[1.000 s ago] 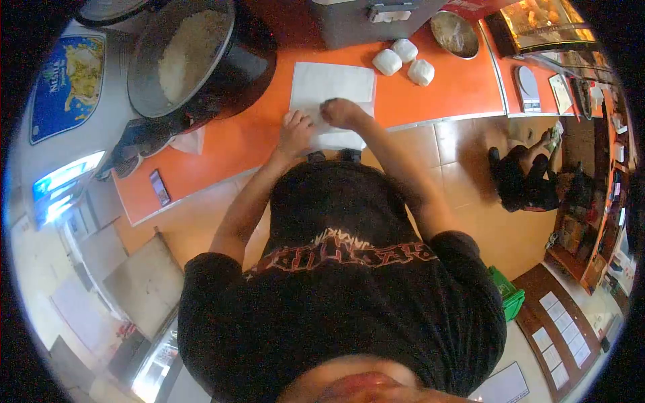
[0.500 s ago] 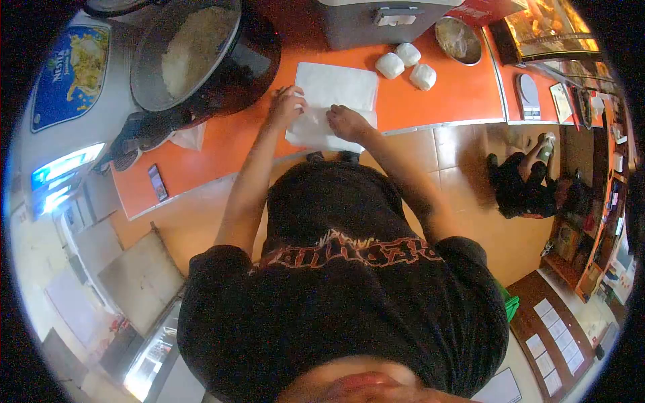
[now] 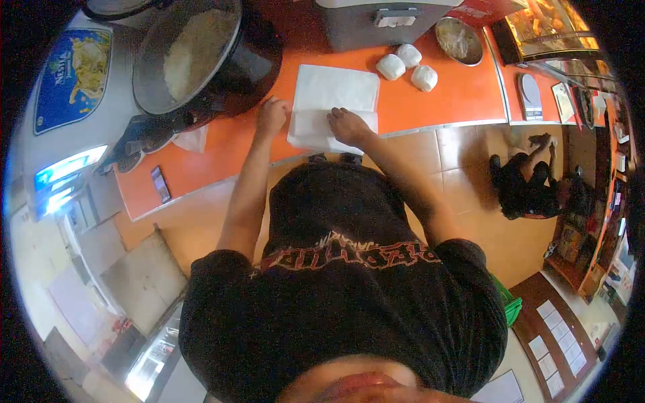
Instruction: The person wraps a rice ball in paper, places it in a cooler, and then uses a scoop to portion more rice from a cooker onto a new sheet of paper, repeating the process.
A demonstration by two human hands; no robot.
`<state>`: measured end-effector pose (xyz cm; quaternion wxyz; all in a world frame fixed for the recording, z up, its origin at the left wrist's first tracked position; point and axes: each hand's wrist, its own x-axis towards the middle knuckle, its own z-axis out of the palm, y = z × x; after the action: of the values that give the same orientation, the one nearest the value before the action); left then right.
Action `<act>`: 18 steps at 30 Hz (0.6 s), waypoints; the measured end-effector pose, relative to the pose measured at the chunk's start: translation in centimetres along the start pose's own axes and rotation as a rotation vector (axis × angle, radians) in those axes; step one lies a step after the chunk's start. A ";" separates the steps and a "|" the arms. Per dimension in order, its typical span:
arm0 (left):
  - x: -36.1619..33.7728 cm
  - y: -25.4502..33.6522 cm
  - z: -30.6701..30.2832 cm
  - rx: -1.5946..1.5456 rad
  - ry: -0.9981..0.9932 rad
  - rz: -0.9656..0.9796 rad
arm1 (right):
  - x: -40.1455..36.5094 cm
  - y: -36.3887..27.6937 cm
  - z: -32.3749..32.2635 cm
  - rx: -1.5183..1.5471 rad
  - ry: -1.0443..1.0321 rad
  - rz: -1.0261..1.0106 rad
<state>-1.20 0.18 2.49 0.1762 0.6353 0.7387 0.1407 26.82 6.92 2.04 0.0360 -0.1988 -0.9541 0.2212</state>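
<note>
White paper sheets [image 3: 336,86] lie on the orange counter in front of me, the nearer part overlapping the farther one. Over the nearer part my right hand [image 3: 349,126] has its fingers curled down onto the paper. My left hand [image 3: 271,117] is closed, just left of the paper and beside the big dark pot [image 3: 259,64]; whatever its fingers hold, if anything, is hidden. Three white wrapped bundles [image 3: 424,78] sit together to the right of the sheets.
Rice fills the tilted-looking pot at left. A metal bowl [image 3: 459,41] and a grey box [image 3: 376,27] stand at the back. A phone [image 3: 160,184] lies on the counter's left end, a scale [image 3: 529,97] at right. Another person [image 3: 531,185] crouches or sits at far right.
My left hand has moved left, off the paper's edge toward the pot, and its fingers have closed. My right hand has stayed on the paper. The other person's hands have shifted.
</note>
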 end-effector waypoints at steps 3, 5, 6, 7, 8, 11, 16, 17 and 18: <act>-0.8 3.9 -0.6 -0.137 0.273 0.036 | -0.5 -1.4 -1.9 0.047 0.004 0.047; -2.1 9.0 -1.8 -0.159 0.276 0.159 | -0.6 -1.5 -1.9 0.054 0.001 0.055; -2.8 11.0 -2.0 -0.106 0.194 0.252 | -0.7 -1.4 -1.8 0.053 0.055 0.043; -3.1 12.0 -2.0 -0.052 0.111 0.345 | -1.0 -1.4 -1.4 0.052 0.109 0.033; -3.6 11.3 -0.5 -0.026 0.104 0.331 | -1.4 -1.4 -1.0 0.051 0.162 0.022; -5.6 7.7 4.8 -0.006 0.128 0.330 | -3.4 -0.3 0.7 0.266 0.284 0.140; -7.8 8.9 2.5 0.019 0.125 0.359 | -7.5 0.5 -0.4 0.349 0.279 0.166; -7.7 9.1 2.5 0.045 0.130 0.349 | -8.0 0.8 0.2 0.397 0.306 0.164; -7.7 9.3 2.8 0.068 0.132 0.338 | -8.3 1.5 1.8 0.411 0.305 0.206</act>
<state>9.27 -6.08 4.60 0.0794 0.7453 0.6357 0.1846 34.72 4.10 -0.05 0.1962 -0.3143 -0.8476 0.3800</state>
